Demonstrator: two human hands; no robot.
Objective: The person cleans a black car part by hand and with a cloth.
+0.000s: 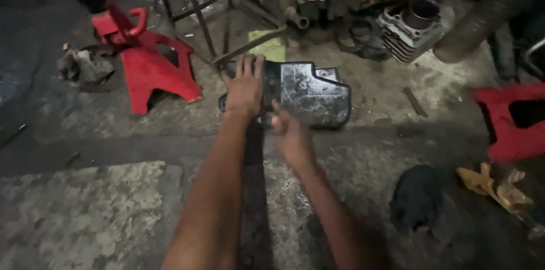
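Left hand [245, 89] lies flat, fingers spread, on the black metal cover [309, 93] lying on the floor just right of the red jack stand [149, 66]. Right hand [290, 134] hovers loosely open at its near edge. It looks stiff, heavy, oily-slick; best gripped by the rims.

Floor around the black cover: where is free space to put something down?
Bare concrete lies near-left, below the red jack stand, and between the black cover and the black rag. The back is crowded: metal stool frame, engine cylinder. Both hands, left and right, are on the cover.

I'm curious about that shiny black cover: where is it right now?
The black cover lies on the floor at centre, under the left hand, between the red stand and finned cylinder.
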